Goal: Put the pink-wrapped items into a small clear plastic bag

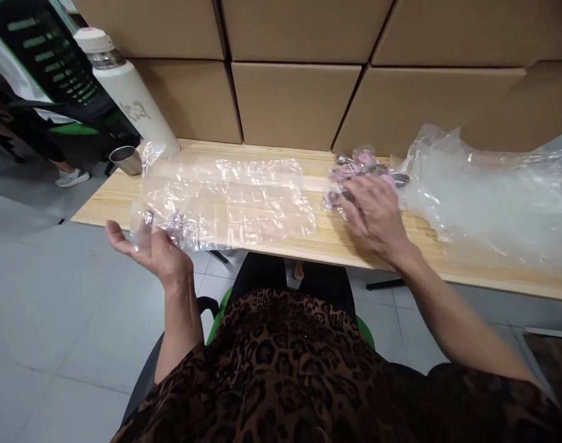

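Observation:
My left hand point(157, 253) is palm up at the table's front edge, thumb and fingers apart. Its fingertips are at the left end of a clear plastic bag point(257, 200), and the film covers part of them. A small wrapped packet with pink and purple contents point(175, 225) shows through the film beside these fingers. My right hand point(375, 215) is over a small pile of pink and dark packets point(366, 165) in clear wrap. Its fingers bend down around a small pink packet point(332, 200); the fingertips are partly hidden.
Stacked cardboard boxes point(294, 104) line the back of the wooden table point(108, 200). A white bottle point(135, 101) and a metal cup point(126, 160) stand at the left. More clear plastic bags point(488, 203) lie at the right. Another person's shoe point(72, 178) shows at far left.

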`<state>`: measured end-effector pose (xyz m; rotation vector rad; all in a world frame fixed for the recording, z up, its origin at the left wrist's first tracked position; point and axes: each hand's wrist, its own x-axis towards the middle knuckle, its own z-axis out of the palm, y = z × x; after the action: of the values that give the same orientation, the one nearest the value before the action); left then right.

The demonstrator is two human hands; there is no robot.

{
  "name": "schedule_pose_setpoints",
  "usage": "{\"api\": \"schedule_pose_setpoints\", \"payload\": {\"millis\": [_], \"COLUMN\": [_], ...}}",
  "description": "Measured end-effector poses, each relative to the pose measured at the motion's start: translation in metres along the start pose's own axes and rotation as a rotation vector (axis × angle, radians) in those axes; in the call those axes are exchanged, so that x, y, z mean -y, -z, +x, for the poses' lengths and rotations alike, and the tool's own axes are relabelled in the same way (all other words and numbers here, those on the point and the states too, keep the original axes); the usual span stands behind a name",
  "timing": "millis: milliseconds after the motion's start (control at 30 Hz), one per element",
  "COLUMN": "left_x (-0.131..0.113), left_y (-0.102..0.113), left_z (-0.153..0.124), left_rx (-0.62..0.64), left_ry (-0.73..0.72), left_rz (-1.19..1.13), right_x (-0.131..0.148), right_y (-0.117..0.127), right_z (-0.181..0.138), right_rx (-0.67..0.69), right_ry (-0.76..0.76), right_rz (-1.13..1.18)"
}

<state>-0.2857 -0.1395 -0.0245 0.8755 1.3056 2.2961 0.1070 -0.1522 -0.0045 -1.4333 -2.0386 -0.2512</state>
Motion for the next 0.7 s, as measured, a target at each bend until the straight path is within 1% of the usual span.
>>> {"api": "schedule_pose_setpoints", "payload": {"millis": [67,133,167,233,300,367,400,467,533,567,600,633,700], "left_x": [-0.001,0.0,0.002,0.006,0.012,0.018,0.021,0.025,0.027,0.028,0.028,0.027,0.026], "left_y": [0.003,0.005,0.005,0.004,0.001,-0.004,-0.007,-0.012,-0.014,-0.014,-0.012,-0.011,-0.005], "left_z": [0.004,0.003,0.001,-0.005,-0.014,-0.024,-0.029,-0.037,-0.042,-0.043,-0.043,-0.042,-0.04], "left_rx": [-0.009,0.021,0.037,0.072,0.126,0.224,0.281,0.38,0.453,0.481,0.509,0.538,0.586], "left_ry": [-0.015,0.018,0.036,0.064,0.085,0.116,0.128,0.139,0.143,0.141,0.134,0.123,0.095], "left_rz": [0.003,-0.031,-0.058,-0.075,-0.027,0.037,0.061,0.088,0.111,0.122,0.136,0.153,0.193], "right_x": [-0.007,-0.013,-0.016,-0.025,-0.036,-0.045,-0.048,-0.047,-0.038,-0.031,-0.024,-0.018,-0.008], "right_y": [-0.013,-0.023,-0.025,-0.023,-0.015,-0.006,-0.002,0.002,0.003,0.003,0.002,0.001,-0.001], "right_z": [0.014,0.022,0.023,0.021,0.016,0.009,0.005,-0.001,-0.006,-0.009,-0.011,-0.014,-0.02], "right_rx": [0.174,0.315,0.351,0.363,0.337,0.302,0.262,0.123,-0.033,-0.085,-0.11,-0.105,-0.033], "right_ry": [0.083,0.145,0.161,0.16,0.133,0.098,0.081,0.076,0.133,0.18,0.235,0.291,0.378], "right_rz": [-0.038,-0.079,-0.099,-0.137,-0.175,-0.199,-0.201,-0.17,-0.088,-0.037,0.011,0.049,0.081]}}
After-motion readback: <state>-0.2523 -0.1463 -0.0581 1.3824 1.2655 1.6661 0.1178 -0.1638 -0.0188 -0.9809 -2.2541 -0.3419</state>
